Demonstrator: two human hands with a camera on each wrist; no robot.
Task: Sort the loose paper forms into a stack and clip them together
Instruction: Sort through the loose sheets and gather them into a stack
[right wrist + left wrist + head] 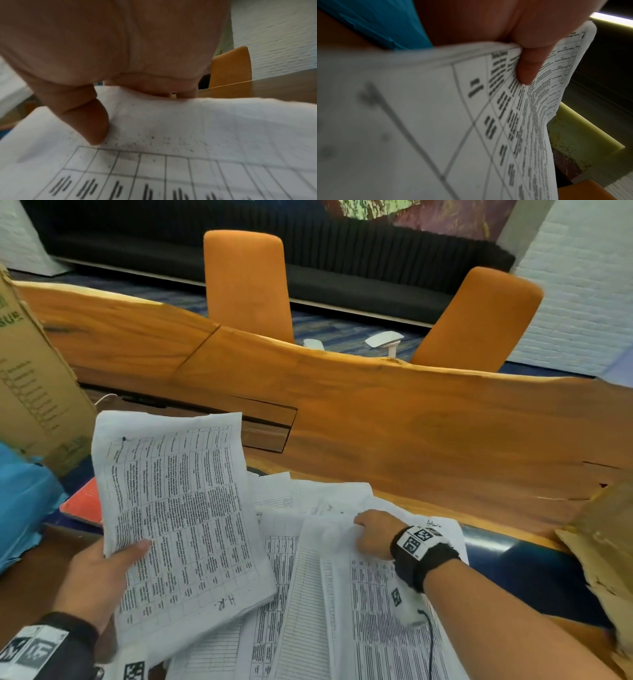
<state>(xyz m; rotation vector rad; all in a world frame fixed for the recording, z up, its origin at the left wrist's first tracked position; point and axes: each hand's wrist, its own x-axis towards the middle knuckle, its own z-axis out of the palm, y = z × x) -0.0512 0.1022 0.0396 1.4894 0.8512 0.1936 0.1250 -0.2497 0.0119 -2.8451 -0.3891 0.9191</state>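
Up off the wooden table point(428, 419), the left hand point(99, 577) grips a gathered stack of white printed forms point(178, 515), thumb point(529, 67) clamped across its top sheet. Beside it, the right hand point(373, 534) pinches one sheet from the loose white printed forms point(308, 611) spread on the table's near edge, thumb point(92, 125) pressing on top.

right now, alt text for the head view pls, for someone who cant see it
A left hand holds up a stack of printed forms while the right hand grips a sheet in the loose forms spread on a wooden table. Two orange chairs stand behind.
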